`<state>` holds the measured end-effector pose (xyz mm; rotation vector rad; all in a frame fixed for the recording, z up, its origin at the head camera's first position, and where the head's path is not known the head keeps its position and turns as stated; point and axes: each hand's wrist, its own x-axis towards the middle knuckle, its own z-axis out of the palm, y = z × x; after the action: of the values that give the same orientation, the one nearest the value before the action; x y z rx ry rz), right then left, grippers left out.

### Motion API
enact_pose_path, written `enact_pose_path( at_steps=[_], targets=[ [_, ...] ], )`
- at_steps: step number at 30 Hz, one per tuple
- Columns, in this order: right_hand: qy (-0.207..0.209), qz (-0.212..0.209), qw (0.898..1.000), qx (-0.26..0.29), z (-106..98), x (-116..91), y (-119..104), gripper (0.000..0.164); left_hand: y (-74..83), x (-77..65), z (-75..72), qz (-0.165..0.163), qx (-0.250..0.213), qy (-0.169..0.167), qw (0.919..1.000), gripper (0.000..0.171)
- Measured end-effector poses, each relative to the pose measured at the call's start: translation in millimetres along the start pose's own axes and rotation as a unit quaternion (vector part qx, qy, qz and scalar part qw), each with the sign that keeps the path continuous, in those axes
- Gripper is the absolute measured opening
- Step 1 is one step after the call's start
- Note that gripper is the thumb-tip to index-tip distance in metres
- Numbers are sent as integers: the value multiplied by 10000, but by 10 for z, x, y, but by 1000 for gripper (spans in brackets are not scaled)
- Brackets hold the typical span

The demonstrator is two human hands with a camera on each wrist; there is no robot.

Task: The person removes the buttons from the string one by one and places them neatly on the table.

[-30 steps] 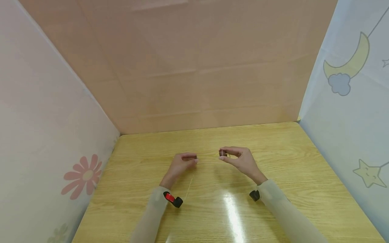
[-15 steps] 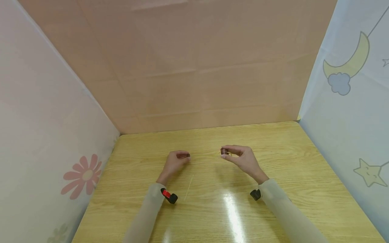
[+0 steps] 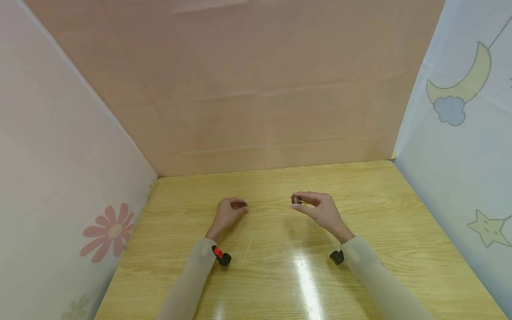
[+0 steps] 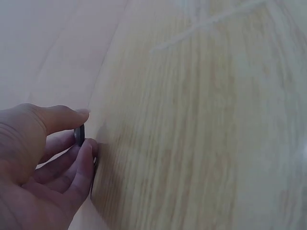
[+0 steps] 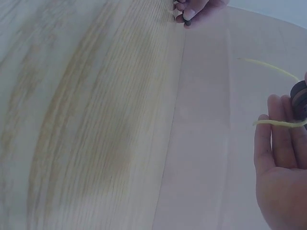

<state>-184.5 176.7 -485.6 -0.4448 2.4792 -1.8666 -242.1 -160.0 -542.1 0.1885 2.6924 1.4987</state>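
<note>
In the head view my left hand (image 3: 227, 216) is over the left middle of the table. It pinches a small dark disc-shaped piece (image 4: 79, 135) between thumb and fingertips, seen edge-on in the left wrist view. My right hand (image 3: 324, 213) pinches a short stack of dark reddish-brown round pieces (image 3: 296, 200). From that stack a thin yellow cord (image 5: 280, 123) sticks out, with two ends showing in the right wrist view. Fingers partly cover both held things, and the right wrist view cuts the stack off at its edge. A gap separates the two hands.
The wood-grain table (image 3: 272, 275) reaches back to a plain peach-coloured panel (image 3: 256, 111). Pale printed panels stand at the left (image 3: 60, 155) and right (image 3: 452, 169). A thin pale streak (image 3: 249, 246) and a bright reflection (image 3: 307, 289) show on the tabletop.
My left hand has moved left, away from the right hand, with the dark piece in its fingers. My right hand has shifted only slightly to the right, still holding the stack.
</note>
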Motion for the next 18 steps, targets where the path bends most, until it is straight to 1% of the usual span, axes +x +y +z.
enact_pose_path(
  at_steps=[5,12,14,18],
  targets=[
    [38,-19,10000,-74,-8,2,7,43,-10,9,5,134,206,-27,9997,24],
    [82,81,9999,-45,-23,-1,0,42,-43,41,35,394,676,-137,9968,22],
    [79,68,9999,-39,-22,-2,6,41,-44,47,40,401,694,-197,9966,21],
    [86,4,9999,-53,-26,-8,8,39,-33,54,41,298,567,-320,9974,20]
  ],
)
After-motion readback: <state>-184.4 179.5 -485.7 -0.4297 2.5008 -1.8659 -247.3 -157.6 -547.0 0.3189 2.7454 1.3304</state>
